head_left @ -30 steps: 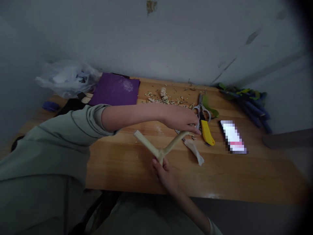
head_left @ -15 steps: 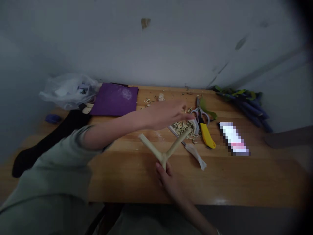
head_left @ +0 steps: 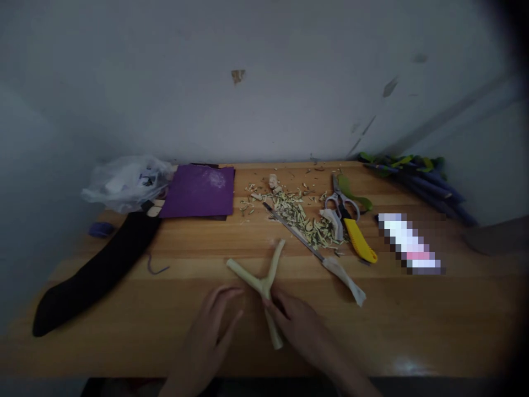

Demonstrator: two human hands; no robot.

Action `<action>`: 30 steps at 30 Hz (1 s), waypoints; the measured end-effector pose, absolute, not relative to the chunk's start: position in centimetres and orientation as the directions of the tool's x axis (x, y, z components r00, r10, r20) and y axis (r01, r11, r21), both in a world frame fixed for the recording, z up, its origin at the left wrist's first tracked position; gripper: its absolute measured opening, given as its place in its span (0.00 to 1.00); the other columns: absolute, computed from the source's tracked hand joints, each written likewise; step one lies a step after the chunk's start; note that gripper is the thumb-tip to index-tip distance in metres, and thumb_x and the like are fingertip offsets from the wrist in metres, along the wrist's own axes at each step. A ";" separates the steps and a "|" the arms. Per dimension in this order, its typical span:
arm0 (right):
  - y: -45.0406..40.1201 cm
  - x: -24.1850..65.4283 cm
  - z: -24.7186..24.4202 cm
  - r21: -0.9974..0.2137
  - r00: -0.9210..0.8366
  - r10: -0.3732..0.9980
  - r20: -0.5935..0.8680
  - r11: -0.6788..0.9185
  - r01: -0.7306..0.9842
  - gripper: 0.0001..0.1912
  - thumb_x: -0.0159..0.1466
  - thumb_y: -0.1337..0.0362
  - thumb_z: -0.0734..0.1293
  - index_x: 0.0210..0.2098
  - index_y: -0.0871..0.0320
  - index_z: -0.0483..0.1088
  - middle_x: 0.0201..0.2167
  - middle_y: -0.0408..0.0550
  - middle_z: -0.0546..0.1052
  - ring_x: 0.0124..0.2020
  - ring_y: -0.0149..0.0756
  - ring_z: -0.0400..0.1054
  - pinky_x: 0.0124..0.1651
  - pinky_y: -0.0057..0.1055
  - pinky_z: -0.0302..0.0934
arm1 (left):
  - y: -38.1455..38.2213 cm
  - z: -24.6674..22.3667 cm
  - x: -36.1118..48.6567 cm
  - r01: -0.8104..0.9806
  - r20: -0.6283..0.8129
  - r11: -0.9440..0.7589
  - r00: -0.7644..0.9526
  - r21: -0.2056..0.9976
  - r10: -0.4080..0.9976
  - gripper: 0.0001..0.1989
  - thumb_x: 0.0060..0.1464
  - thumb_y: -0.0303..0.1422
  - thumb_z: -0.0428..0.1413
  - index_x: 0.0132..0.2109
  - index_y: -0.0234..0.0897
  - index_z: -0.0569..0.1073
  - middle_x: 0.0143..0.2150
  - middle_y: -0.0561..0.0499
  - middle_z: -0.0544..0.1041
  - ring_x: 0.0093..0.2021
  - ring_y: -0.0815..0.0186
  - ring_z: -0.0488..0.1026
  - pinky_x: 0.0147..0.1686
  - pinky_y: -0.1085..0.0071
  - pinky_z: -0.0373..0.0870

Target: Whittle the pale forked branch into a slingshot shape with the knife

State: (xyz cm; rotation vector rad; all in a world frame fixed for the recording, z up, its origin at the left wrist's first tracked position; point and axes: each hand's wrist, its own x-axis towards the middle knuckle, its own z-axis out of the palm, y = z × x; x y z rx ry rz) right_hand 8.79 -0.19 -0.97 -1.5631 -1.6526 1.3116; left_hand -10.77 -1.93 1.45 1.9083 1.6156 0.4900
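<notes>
A pale, peeled Y-shaped forked stick (head_left: 249, 275) is low over the front middle of the table, its two prongs pointing away from me. My right hand (head_left: 300, 325) grips it just below the fork, thumb on the near side, while the stem's end shows below the fingers. To the left of the stem, my left hand (head_left: 212, 325) is apart from the stick, with thumb and fingers spread and nothing between them. Beyond the stick lies a thin metal blade or file (head_left: 295, 230) with a white-wrapped handle (head_left: 345, 280).
Wood shavings (head_left: 297, 212) litter the table's back middle. Scissors (head_left: 336, 193) and a yellow cutter (head_left: 359, 240) lie right of them, near a blurred phone (head_left: 409, 242) and bundled dark sticks (head_left: 430, 187). Leftward are purple sheets (head_left: 198, 193), a plastic bag (head_left: 128, 182) and a black sleeve-like item (head_left: 95, 270).
My left hand has drawn back from above the shavings to beside the stick's stem. The forked stick has come lower and nearer, still in my right hand. The view has shifted slightly.
</notes>
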 end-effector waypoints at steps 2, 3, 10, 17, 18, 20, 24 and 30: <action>-0.5 10.9 -0.2 -0.791 -0.211 0.930 -0.302 -0.120 0.600 0.15 0.60 0.52 0.57 0.30 0.53 0.69 0.28 0.49 0.74 0.30 0.41 0.68 0.33 0.35 0.58 | -2.0 1.1 -11.5 0.778 -0.051 -0.007 0.050 0.629 0.997 0.13 0.57 0.35 0.43 0.48 0.45 0.64 0.49 0.50 0.67 0.50 0.61 0.65 0.50 0.59 0.63; -0.5 12.3 0.0 -0.750 -0.184 0.933 -0.309 -0.120 0.651 0.15 0.60 0.52 0.56 0.32 0.54 0.68 0.30 0.49 0.74 0.31 0.40 0.68 0.34 0.35 0.58 | -2.0 0.9 -11.6 0.777 -0.039 0.006 0.023 0.629 0.999 0.12 0.57 0.35 0.43 0.47 0.45 0.65 0.48 0.50 0.68 0.50 0.61 0.65 0.49 0.59 0.63; 3.3 20.7 -2.7 -0.377 0.069 0.985 0.156 -0.005 0.926 0.18 0.58 0.51 0.58 0.39 0.58 0.64 0.39 0.55 0.69 0.42 0.47 0.61 0.43 0.42 0.55 | -2.9 -0.1 -5.7 0.679 -0.104 -0.154 0.324 0.718 0.940 0.10 0.56 0.31 0.43 0.41 0.43 0.69 0.43 0.50 0.70 0.43 0.65 0.68 0.43 0.66 0.67; 5.0 20.3 -4.1 -0.339 -0.071 0.997 0.002 0.068 0.938 0.12 0.60 0.57 0.55 0.32 0.59 0.60 0.33 0.55 0.69 0.36 0.43 0.63 0.37 0.37 0.56 | -4.2 -1.9 -2.2 0.719 -0.059 -0.170 0.281 0.674 0.958 0.09 0.54 0.28 0.44 0.40 0.39 0.67 0.39 0.48 0.70 0.42 0.61 0.66 0.43 0.59 0.64; 4.8 20.3 -4.0 -0.350 -0.073 0.997 -0.007 0.066 0.934 0.11 0.60 0.57 0.54 0.31 0.58 0.60 0.32 0.54 0.69 0.35 0.42 0.64 0.35 0.36 0.57 | -4.3 -2.1 -2.2 0.723 -0.064 -0.136 0.243 0.678 0.968 0.09 0.53 0.27 0.43 0.40 0.38 0.66 0.38 0.48 0.70 0.40 0.62 0.66 0.42 0.60 0.65; 4.2 20.7 -3.9 -0.368 -0.075 0.997 -0.025 0.060 0.928 0.11 0.61 0.57 0.53 0.31 0.57 0.58 0.30 0.53 0.70 0.32 0.41 0.65 0.32 0.34 0.57 | -4.5 -2.5 -2.1 0.712 -0.100 -0.052 0.169 0.700 0.980 0.11 0.53 0.26 0.43 0.42 0.38 0.63 0.36 0.49 0.69 0.38 0.63 0.67 0.40 0.61 0.66; 1.8 21.6 -3.9 -0.458 0.015 0.995 -0.094 -0.057 0.887 0.11 0.62 0.55 0.52 0.34 0.56 0.56 0.26 0.49 0.71 0.26 0.39 0.66 0.27 0.33 0.57 | -4.6 -2.6 -1.8 0.669 -0.130 0.130 -0.051 0.731 0.990 0.13 0.53 0.28 0.44 0.46 0.38 0.59 0.41 0.47 0.66 0.41 0.64 0.67 0.42 0.61 0.66; -2.8 21.3 -4.1 -0.615 0.090 0.972 -0.218 -0.209 0.760 0.13 0.62 0.53 0.52 0.38 0.55 0.56 0.32 0.54 0.74 0.32 0.43 0.70 0.33 0.38 0.61 | -3.4 -2.4 -2.6 0.659 -0.145 0.257 -0.221 0.707 0.965 0.22 0.49 0.26 0.45 0.52 0.33 0.51 0.49 0.39 0.61 0.50 0.59 0.64 0.49 0.56 0.62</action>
